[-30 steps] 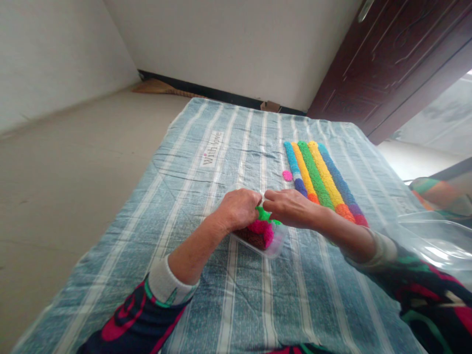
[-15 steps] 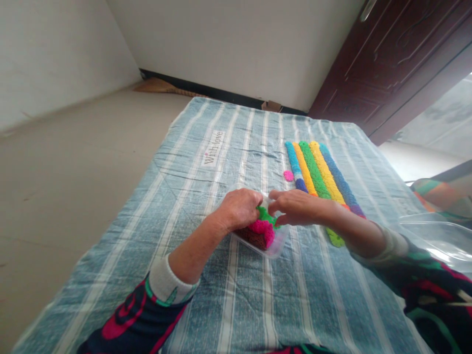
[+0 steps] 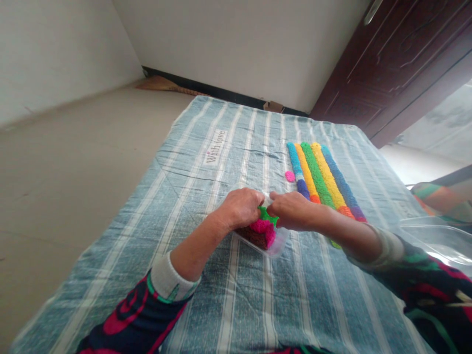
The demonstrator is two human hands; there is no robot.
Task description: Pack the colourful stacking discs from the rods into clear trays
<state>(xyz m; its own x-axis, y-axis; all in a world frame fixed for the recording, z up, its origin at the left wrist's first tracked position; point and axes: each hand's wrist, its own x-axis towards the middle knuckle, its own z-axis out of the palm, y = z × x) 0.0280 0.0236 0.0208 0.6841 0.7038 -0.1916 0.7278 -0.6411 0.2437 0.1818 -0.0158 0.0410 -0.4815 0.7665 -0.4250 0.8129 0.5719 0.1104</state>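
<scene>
A clear plastic box [image 3: 275, 250] stands on the table, packed with rows of small frilly pieces: brown [image 3: 254, 237], pink [image 3: 266, 231] and green [image 3: 268, 216]. Over its left side my left hand [image 3: 244, 207] reaches in with curled fingers, and its fingertips are hidden. From the right, my right hand [image 3: 293, 209] is at the green row, thumb and fingers drawn together close to the left fingertips. Whatever either hand grips cannot be made out. Beyond my right wrist lie long overlapping rows of colourful pieces [image 3: 317, 172], with one loose pink disc [image 3: 290, 176] beside them.
A striped blue-and-white cloth [image 3: 206, 295] with a "With love" print covers the table. At the right edge is another clear plastic container [image 3: 435, 236]. A broom [image 3: 158, 83] lies on the floor by the wall, and a dark red door [image 3: 398, 64] stands behind.
My right hand has moved slightly down, and its spread fingers have drawn together at the green pieces. My left hand stays in the box. The view has shifted a little.
</scene>
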